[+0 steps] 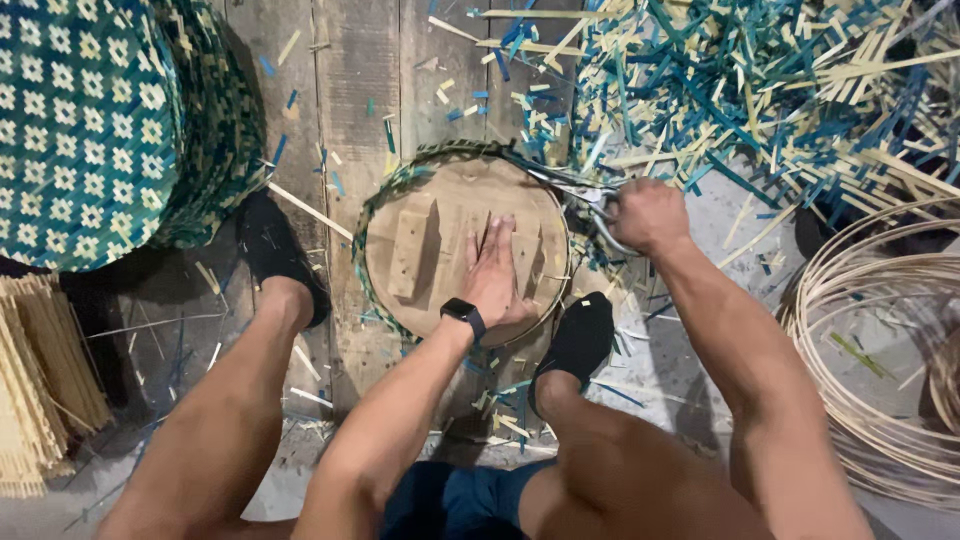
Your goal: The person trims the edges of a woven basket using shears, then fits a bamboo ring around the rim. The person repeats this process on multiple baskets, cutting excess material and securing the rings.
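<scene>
Wooden round form (440, 250) under flat left hand (495, 270); right hand (648, 213) grips what look like steel shears (580, 190).

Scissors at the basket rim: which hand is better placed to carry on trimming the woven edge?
Right. The right hand grips the scissors at the rim of the woven basket. The left hand lies flat on the round wooden form, pinning it down.

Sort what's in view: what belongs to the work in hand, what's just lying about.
In use: left hand flat on round wooden form; right hand gripping scissors; woven rim.

Lying about: strip offcuts, patterned woven mats, coiled cane, stick bundle.
</scene>
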